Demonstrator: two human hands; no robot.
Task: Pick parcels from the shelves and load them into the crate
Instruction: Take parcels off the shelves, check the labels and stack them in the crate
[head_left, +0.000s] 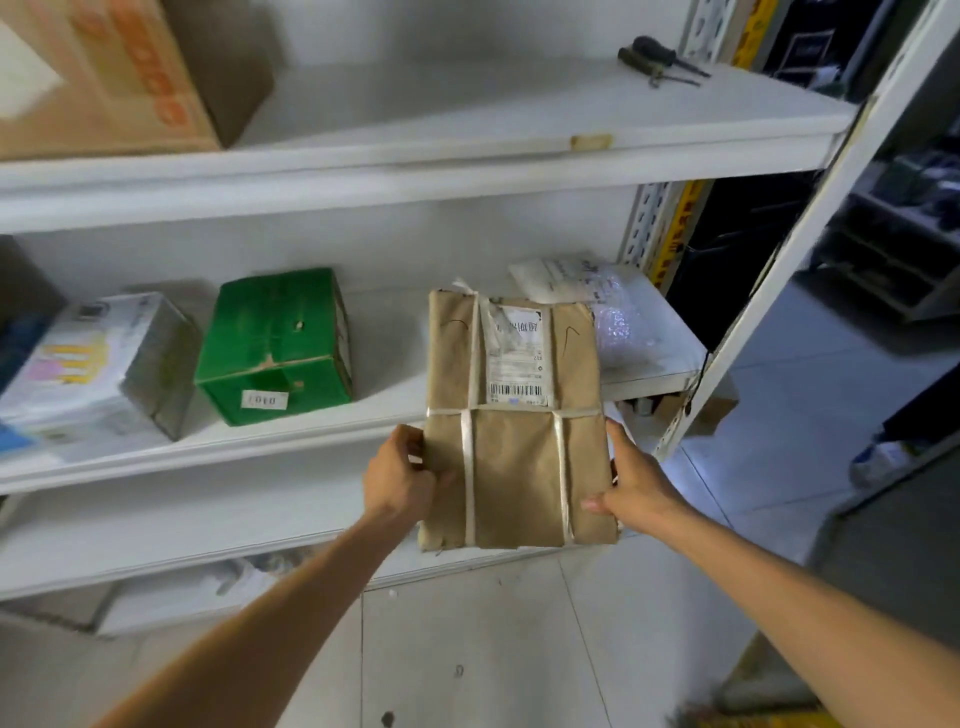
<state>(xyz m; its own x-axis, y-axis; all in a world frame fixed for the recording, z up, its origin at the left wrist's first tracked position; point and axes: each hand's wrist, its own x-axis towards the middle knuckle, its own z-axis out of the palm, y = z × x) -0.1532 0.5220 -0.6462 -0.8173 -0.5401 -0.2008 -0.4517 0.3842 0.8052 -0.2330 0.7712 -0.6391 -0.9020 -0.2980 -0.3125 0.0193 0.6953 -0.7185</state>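
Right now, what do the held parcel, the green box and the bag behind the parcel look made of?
The parcel looks like matte brown kraft paper, creased, bound with glossy white straps, probably plastic. The green box is cardboard, printed green; brown shows at a torn edge. The bag seems clear bubble-wrap plastic, shiny and dimpled.

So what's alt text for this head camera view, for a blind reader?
A left hand and a right hand grip the side edges of a brown paper parcel at a white shelf. A green box, a printed box and a bubble-wrap bag sit on it.
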